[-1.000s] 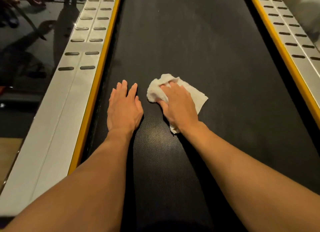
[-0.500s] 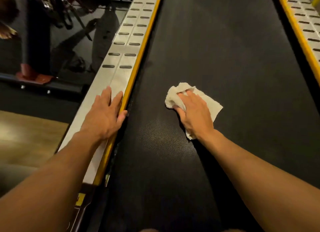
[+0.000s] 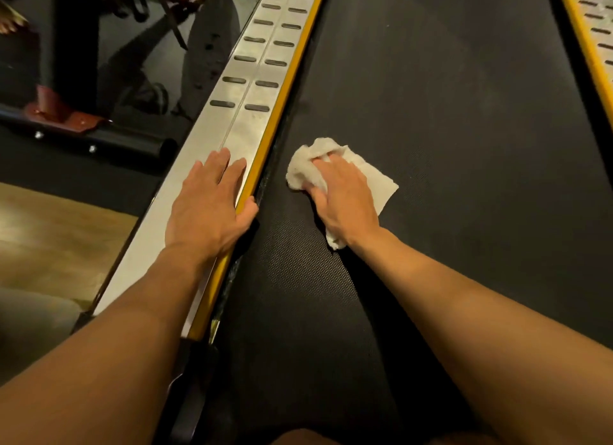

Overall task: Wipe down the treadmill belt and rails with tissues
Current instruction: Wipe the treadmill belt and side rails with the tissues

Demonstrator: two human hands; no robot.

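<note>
The black treadmill belt (image 3: 447,119) runs up the middle of the view. A crumpled white tissue (image 3: 374,179) lies on it, and my right hand (image 3: 341,199) presses down on the tissue with fingers curled over its bunched left part. The left rail (image 3: 252,89) is a silver slotted strip with a yellow inner edge. My left hand (image 3: 209,205) rests flat on that rail, fingers together, thumb hooked over the yellow edge. The right rail (image 3: 593,29) shows at the top right corner.
Left of the treadmill lie a dark rubber floor, a black tube frame with a red foot plate (image 3: 63,112) and straps. Wooden flooring (image 3: 49,238) shows at the lower left. A person's bare foot (image 3: 10,23) is at the far top left.
My left hand moved from the belt onto the left rail and stayed there. My right hand slid the tissue left toward the rail. The view shifted left.
</note>
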